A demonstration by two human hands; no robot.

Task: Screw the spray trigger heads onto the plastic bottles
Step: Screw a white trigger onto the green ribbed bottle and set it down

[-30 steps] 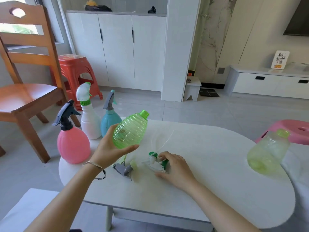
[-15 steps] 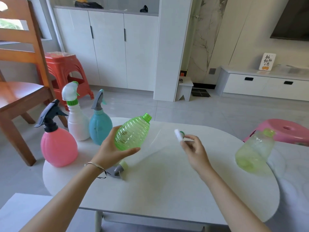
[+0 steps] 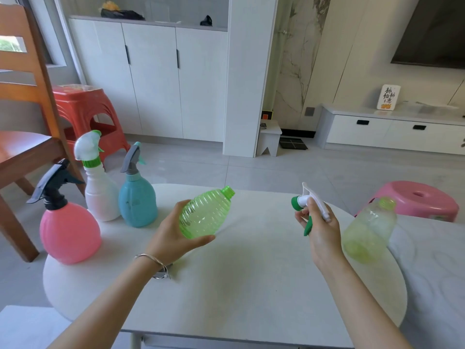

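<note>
My left hand [image 3: 173, 238] grips a ribbed clear-green bottle [image 3: 205, 214] above the white table [image 3: 239, 273], tilted with its open threaded neck pointing up and right. My right hand [image 3: 320, 229] holds a white spray trigger head [image 3: 310, 201] with a green collar and green lever, collar facing left toward the bottle, a gap between them. A pale yellow-green bottle [image 3: 368, 229] without a head lies at the table's right edge. A grey trigger head is mostly hidden behind my left wrist.
Three bottles with heads on stand at the table's left: pink [image 3: 69, 231], white [image 3: 99, 187] and teal [image 3: 137, 199]. A wooden chair [image 3: 22, 147] and a red stool [image 3: 83, 107] are to the left, a pink stool [image 3: 417, 201] to the right.
My right hand picked the white-and-green trigger head off the table and lifted it up and to the right. The green bottle stayed held in my left hand.
</note>
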